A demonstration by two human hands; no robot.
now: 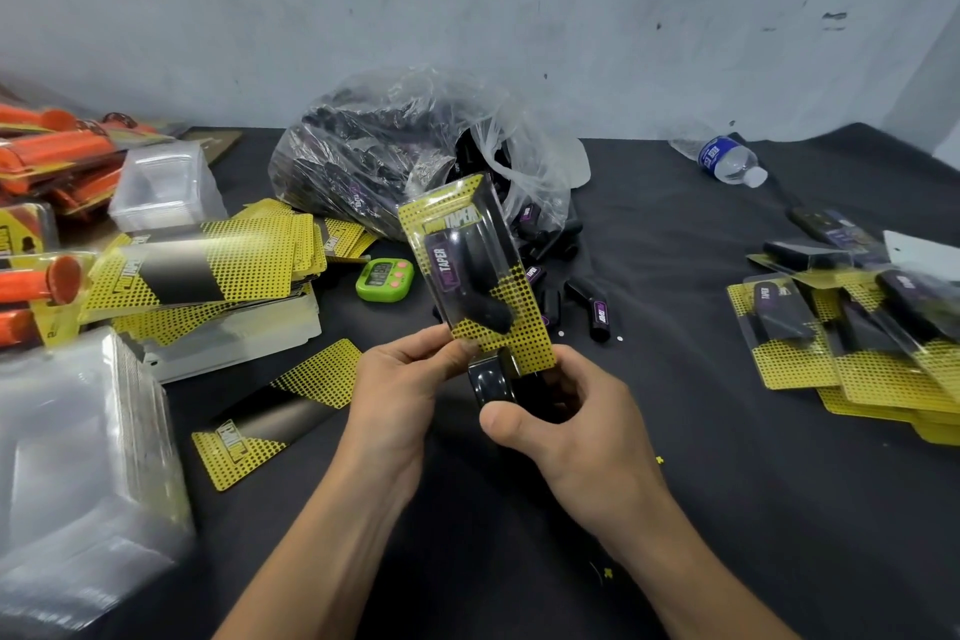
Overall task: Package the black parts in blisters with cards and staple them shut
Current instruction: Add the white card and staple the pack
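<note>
Wide black bench (701, 431) against a pale wall, and it's crowded. Back centre sits the big clear plastic bag (395, 146), stuffed with black parts, its mouth sagging open to the right. Lower left, a tall stack of empty clear blisters (78, 457). Behind it, the thick pile of yellow-and-black cards (208, 265), fanned out and facing up. Far right, a heap of finished packs (831, 353) overlapping one another. Far left, orange-filled packs (57, 156) pile up at the bench edge.

Now the action, dead centre: the blister pack (475, 270) is held up off the bench, tilted with its top leaning left, the yellow card showing through the clear shell and one black part (483, 291) seated inside. The left grip (400, 390) pinches the pack's lower left corner between thumb and fingers. The right grip (571, 426) is wrapped around a black stapler (491, 379), thumb on top, the stapler's nose meeting the pack's bottom edge. I can't tell whether it's squeezed down.

One loose card (275, 416) lies flat left of the hands. A water bottle (724, 159) lies on its side at the back right. Loose black parts (587, 296) are scattered by the bag's mouth. Smallest of all, a green timer (385, 280) sits just beside the card pile.
</note>
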